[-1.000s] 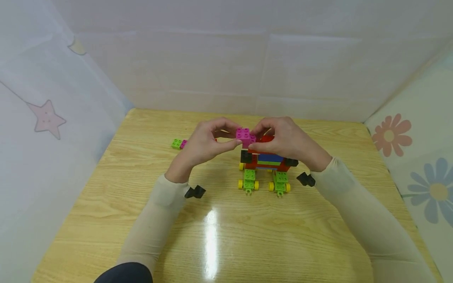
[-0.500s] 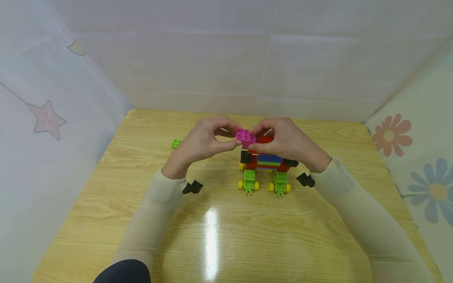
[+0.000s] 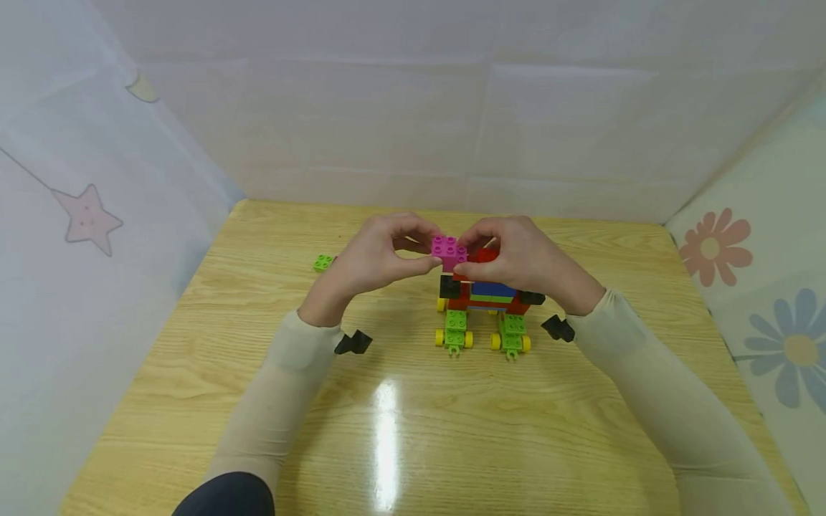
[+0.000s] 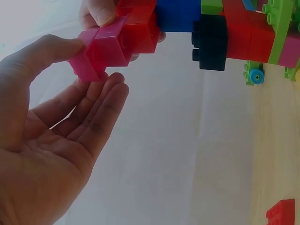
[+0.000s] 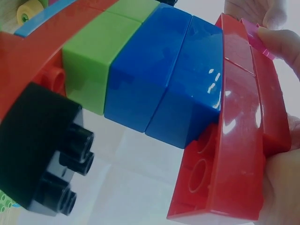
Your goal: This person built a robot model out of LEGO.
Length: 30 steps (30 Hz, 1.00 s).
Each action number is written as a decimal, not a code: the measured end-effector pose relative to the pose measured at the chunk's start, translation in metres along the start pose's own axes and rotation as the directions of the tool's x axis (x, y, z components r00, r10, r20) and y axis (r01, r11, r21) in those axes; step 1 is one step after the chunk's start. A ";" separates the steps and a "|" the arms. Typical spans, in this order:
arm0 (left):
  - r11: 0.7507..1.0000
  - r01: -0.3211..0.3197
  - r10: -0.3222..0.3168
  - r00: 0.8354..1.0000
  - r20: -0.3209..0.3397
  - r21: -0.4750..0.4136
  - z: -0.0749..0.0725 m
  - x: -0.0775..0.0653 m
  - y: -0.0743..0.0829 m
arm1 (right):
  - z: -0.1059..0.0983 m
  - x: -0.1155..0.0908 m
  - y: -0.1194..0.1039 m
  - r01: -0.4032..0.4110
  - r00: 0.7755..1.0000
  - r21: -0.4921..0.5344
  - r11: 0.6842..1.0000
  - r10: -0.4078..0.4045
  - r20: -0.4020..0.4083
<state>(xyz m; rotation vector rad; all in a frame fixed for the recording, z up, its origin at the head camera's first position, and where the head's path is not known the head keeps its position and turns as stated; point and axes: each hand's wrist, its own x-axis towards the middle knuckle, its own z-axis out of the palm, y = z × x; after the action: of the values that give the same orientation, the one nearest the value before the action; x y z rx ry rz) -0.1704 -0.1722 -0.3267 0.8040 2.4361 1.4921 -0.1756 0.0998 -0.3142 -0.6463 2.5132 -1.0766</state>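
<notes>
A tall toy-brick build (image 3: 492, 289) of red, blue, green and black bricks stands on the table, with pink bricks (image 3: 445, 247) at its top left end. My left hand (image 3: 371, 258) pinches the end pink brick between thumb and fingertips; the left wrist view shows the thumb (image 4: 65, 47) on one side and fingertips against the other. My right hand (image 3: 525, 254) grips the red top row (image 5: 243, 112), its thumb close beside the pink bricks. Blue bricks (image 5: 173, 70) and a black brick (image 5: 37, 145) sit lower in the build.
Green wheeled bases (image 3: 454, 330) with yellow wheels stick out at the front of the build. Left of it, a green brick (image 3: 323, 263) lies on the wooden table (image 3: 258, 301), partly behind the left hand. A loose red brick (image 4: 282, 213) appears in the left wrist view.
My left wrist has shifted slightly left and back, covering most of the loose pink piece beside the green brick. Both hands keep their hold, and the build stays in place.
</notes>
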 end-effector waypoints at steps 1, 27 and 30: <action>1.000 0.009 -0.009 1.000 0.000 -0.003 0.000 0.000 0.000 | 0.000 0.000 0.000 -0.001 1.000 -0.001 1.000 0.001 0.000; 1.000 0.005 -0.005 1.000 0.002 0.008 0.008 0.003 0.002 | -0.021 -0.039 0.022 -0.045 0.998 -0.071 0.996 0.041 -0.055; 0.999 -0.023 0.023 1.000 -0.003 0.040 0.007 0.007 0.007 | -0.025 -0.049 0.030 -0.067 0.995 -0.064 0.996 0.063 -0.072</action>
<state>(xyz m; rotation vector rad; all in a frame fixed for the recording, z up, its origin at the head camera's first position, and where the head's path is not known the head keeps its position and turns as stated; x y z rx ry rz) -0.1704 -0.1605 -0.3230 0.8401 2.4754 1.4581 -0.1544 0.1590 -0.3139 -0.5494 2.6201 -1.0132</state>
